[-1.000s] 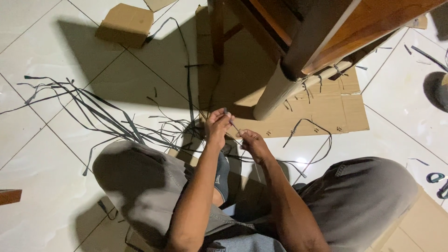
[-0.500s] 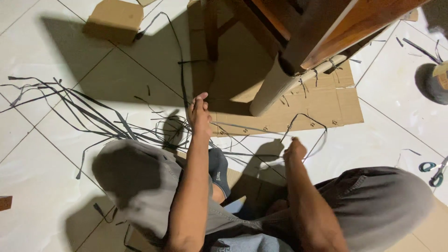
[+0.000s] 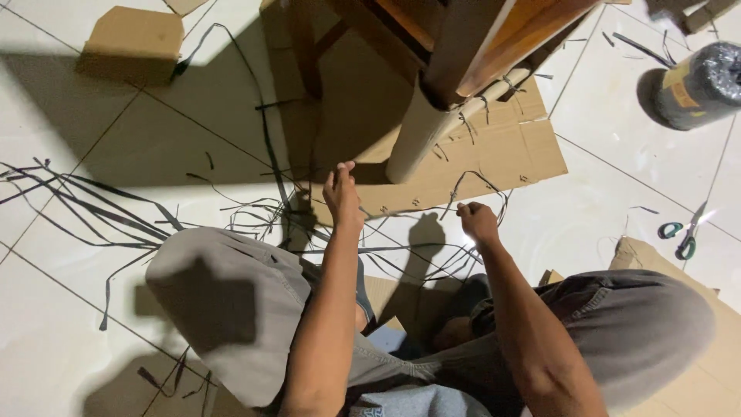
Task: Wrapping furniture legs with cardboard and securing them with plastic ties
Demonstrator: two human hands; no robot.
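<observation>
My left hand [image 3: 341, 194] is raised over the floor in front of my knee, fingers close together, pinching one end of a thin black strip [image 3: 409, 215]. The strip runs rightwards to my right hand [image 3: 478, 222], which is closed on its other end. Both hands hover just in front of a leg wrapped in a cardboard tube [image 3: 413, 135], part of a piece of wooden furniture [image 3: 478, 31]. Loose black strips [image 3: 100, 208] lie spread on the tiles to the left and tangled beneath my hands.
A flat cardboard sheet [image 3: 517, 147] lies under the furniture. A cardboard box [image 3: 131, 42] sits at the far left, a dark roll of strapping [image 3: 698, 85] at the upper right, and green-handled scissors [image 3: 679, 232] on the tiles at the right. My knees fill the bottom.
My hands were together a second ago and have drawn apart, stretching the strip between them. The right hand swung out to the right and then rose a little. The view shifted rightwards.
</observation>
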